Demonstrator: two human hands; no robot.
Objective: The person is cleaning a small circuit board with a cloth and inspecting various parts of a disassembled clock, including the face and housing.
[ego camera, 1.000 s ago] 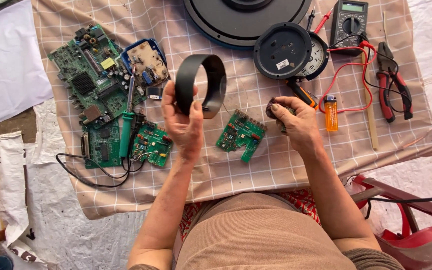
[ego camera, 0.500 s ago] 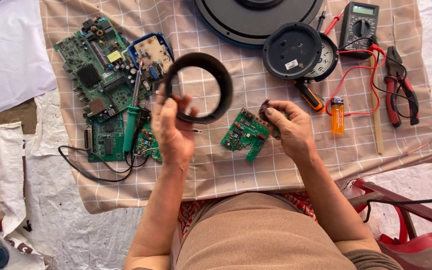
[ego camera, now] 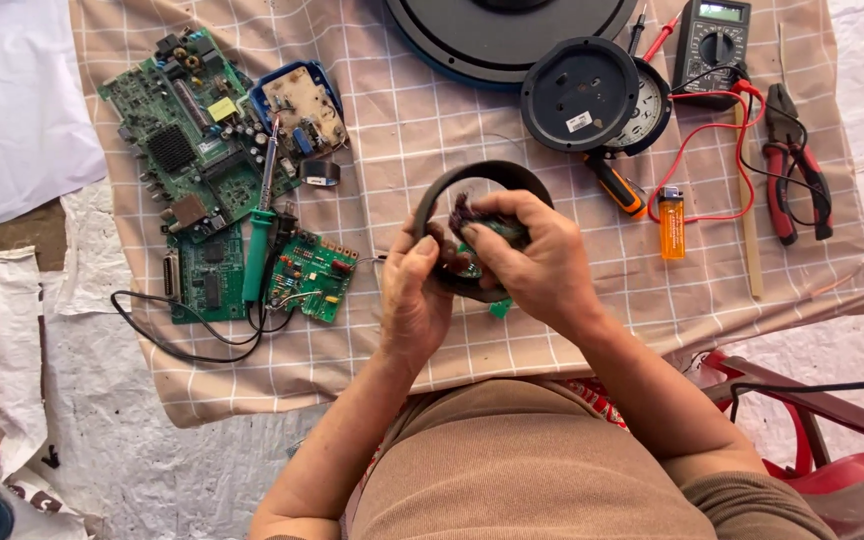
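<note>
My left hand grips the lower left rim of a black plastic ring, held above the checked cloth. My right hand reaches into the ring from the right, its fingers closed on a small dark part at the ring's middle. A small green circuit board lies on the cloth under both hands, mostly hidden by them.
Several green circuit boards and a green-handled soldering iron lie at the left. A round black housing, multimeter, orange lighter, screwdriver and red pliers sit right. A large dark disc lies at top.
Both hands came together over the small green board. The ring moved right and toward the middle, and my right hand brought its small part into the ring.
</note>
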